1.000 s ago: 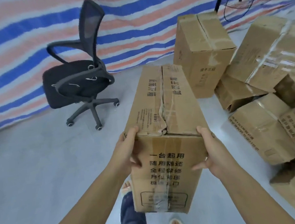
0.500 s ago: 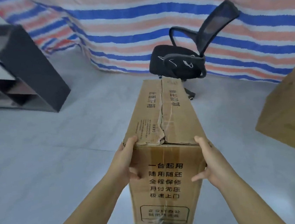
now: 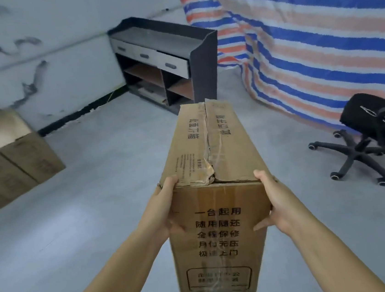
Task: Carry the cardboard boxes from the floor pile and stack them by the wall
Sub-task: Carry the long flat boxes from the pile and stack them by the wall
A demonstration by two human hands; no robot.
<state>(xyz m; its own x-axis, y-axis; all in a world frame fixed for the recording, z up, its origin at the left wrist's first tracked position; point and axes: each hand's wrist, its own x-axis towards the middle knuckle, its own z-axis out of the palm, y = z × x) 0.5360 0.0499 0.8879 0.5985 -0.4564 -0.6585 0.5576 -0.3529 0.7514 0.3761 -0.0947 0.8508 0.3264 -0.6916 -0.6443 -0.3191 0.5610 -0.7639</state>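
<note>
Though its top seam is torn, cardboard box (image 3: 216, 191): stiff, seemingly light; left hand (image 3: 164, 211) and right hand (image 3: 274, 202) clasp near corners, stack (image 3: 8, 157) at ten o'clock.

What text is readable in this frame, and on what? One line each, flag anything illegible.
All on the carried cardboard box, near end face:
"一台起用"
"随用随还"
"全程保修"
"月付无压"
"极速上门"
Framed label below these lines: blurred, unreadable.
Top flaps: large characters seen upside down, not surely readable; the fine print block on the left flap is too small.
Stacked boxes by the wall: faint print, blurred.
Cabinet, tarp, office chair: no text.
</note>
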